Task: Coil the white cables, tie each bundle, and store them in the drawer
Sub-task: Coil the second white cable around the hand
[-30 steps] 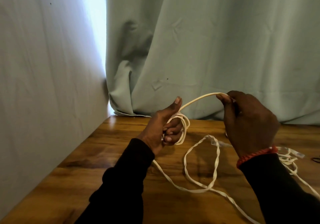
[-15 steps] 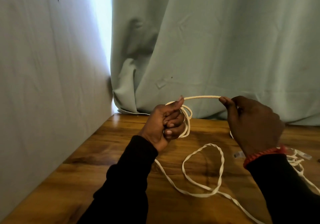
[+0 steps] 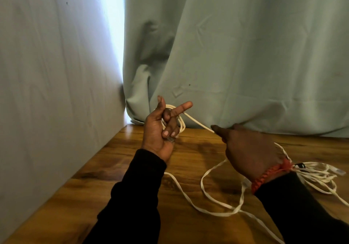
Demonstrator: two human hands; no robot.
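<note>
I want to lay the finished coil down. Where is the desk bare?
Bare wood lies left of the left hand, toward the wall. Crowded: loose cable loops below the right hand, with a tangle beyond its wrist.

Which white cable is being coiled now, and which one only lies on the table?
The cable running between left hand and right hand; the tangled cable lies untouched at right.

Wooden table [image 3: 132,168], pale green curtain [image 3: 245,55], grey wall [image 3: 47,92], bright daylight gap [image 3: 115,26]
</note>
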